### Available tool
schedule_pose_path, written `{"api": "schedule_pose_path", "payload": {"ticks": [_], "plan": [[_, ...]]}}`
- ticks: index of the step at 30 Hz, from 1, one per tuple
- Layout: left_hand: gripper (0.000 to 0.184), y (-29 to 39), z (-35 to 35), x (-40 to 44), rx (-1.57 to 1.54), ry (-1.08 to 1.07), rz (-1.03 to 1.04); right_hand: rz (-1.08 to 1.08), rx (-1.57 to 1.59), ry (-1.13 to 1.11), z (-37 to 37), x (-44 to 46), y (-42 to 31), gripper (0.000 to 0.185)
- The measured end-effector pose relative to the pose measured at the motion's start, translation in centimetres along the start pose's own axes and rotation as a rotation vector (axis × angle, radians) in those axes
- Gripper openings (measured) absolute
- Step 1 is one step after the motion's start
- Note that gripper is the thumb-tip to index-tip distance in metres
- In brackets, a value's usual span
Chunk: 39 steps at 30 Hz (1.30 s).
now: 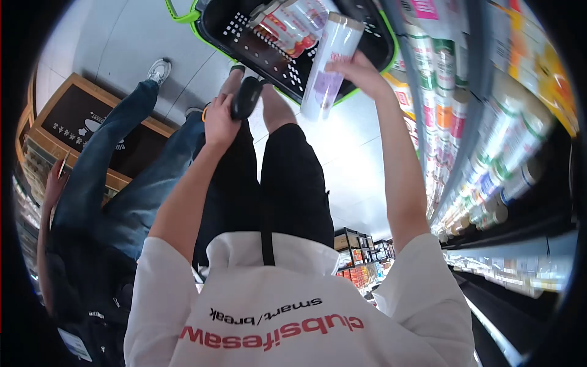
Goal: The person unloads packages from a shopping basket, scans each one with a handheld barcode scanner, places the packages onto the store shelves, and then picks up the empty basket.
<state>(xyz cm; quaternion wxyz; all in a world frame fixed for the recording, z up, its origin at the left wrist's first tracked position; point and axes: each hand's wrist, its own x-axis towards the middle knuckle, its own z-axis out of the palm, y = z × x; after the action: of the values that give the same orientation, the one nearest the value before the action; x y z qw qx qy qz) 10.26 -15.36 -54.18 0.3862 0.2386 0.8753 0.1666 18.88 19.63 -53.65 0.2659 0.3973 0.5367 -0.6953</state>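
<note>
My right hand point(361, 72) is closed around a tall clear plastic cylinder point(336, 61) with a purple label and a pale end. The cylinder is tilted over the near side of a black shopping basket point(229, 37) with a green rim. Red-and-white packages point(293, 27) lie inside the basket. My left hand point(220, 122) is closed on a black rounded handheld device point(246, 98), to the left of the cylinder. An orange band shows at this hand; the device's exact kind is unclear.
Shelves with rows of cylindrical packages point(443, 110) run along the right. At left stands another person in jeans point(131, 116), a hand point(55, 180) holding a thin object. A wooden-framed dark sign point(73, 125) is behind their legs. Stocked shelving point(361, 257) shows farther off.
</note>
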Motion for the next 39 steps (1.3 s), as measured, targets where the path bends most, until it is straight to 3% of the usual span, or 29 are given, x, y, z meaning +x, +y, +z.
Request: {"api": "schedule_pose_path", "payload": {"ticks": [2, 4, 6, 8, 9, 12, 13, 17, 20, 22, 27, 30, 34, 39], "plan": [[0.044, 1.0, -2.7, -1.0, -0.018, -0.006, -0.043, 0.012, 0.132, 0.012, 0.4, -6.7, -1.6, 0.061], [0.044, 1.5, -6.0, -2.4, -0.035, 0.057, -0.002, -0.117, 0.495, -0.129, 2.2, -13.8, -4.8, 0.072], [0.047, 2.0, -9.3, -4.1, -0.041, 0.103, -0.003, -0.249, 0.637, -0.284, 3.8, -19.1, -5.9, 0.095], [0.052, 2.5, -12.2, -6.1, -0.040, 0.131, -0.036, -0.318, 0.904, -0.261, 6.2, -23.2, -7.1, 0.097], [0.043, 3.1, -13.5, -7.1, -0.059, 0.266, 0.055, -0.328, 1.047, -0.219, 7.1, -24.6, -6.7, 0.088], [0.041, 1.3, -16.3, -9.2, -0.199, 0.200, 0.065, -0.211, 1.117, 0.052, 9.3, -27.4, -6.1, 0.068], [0.038, 4.4, -19.7, -10.3, -0.358, 0.063, -0.021, -0.170, 1.128, 0.092, 9.8, -28.2, -7.0, 0.058], [0.036, 9.3, -26.9, -14.3, -0.282, -0.006, 0.112, -0.138, 1.070, 0.136, 11.0, -31.6, -8.4, 0.056], [0.034, 17.4, -33.1, -17.7, -0.209, -0.096, 0.153, -0.198, 1.113, 0.125, 11.6, -34.7, -10.5, 0.059], [0.030, 21.0, -35.3, -18.9, -0.224, -0.187, 0.102, -0.300, 1.130, 0.120, 11.8, -36.6, -11.9, 0.057], [0.022, 28.0, -39.1, -21.8, -0.363, -0.323, 0.247, -0.568, 1.218, 0.210, 11.7, -38.7, -12.9, 0.054], [0.023, 29.8, -40.1, -22.9, -0.422, -0.410, 0.289, -0.712, 1.210, 0.412, 12.1, -41.3, -15.3, 0.055], [0.030, 33.1, -40.7, -24.4, -0.403, -0.480, 0.516, -0.915, 1.193, 0.545, 11.8, -44.6, -17.3, 0.052], [0.032, 35.4, -39.8, -24.9, -0.368, -0.536, 0.567, -1.175, 1.252, 0.734, 11.6, -48.4, -19.1, 0.046]]}}
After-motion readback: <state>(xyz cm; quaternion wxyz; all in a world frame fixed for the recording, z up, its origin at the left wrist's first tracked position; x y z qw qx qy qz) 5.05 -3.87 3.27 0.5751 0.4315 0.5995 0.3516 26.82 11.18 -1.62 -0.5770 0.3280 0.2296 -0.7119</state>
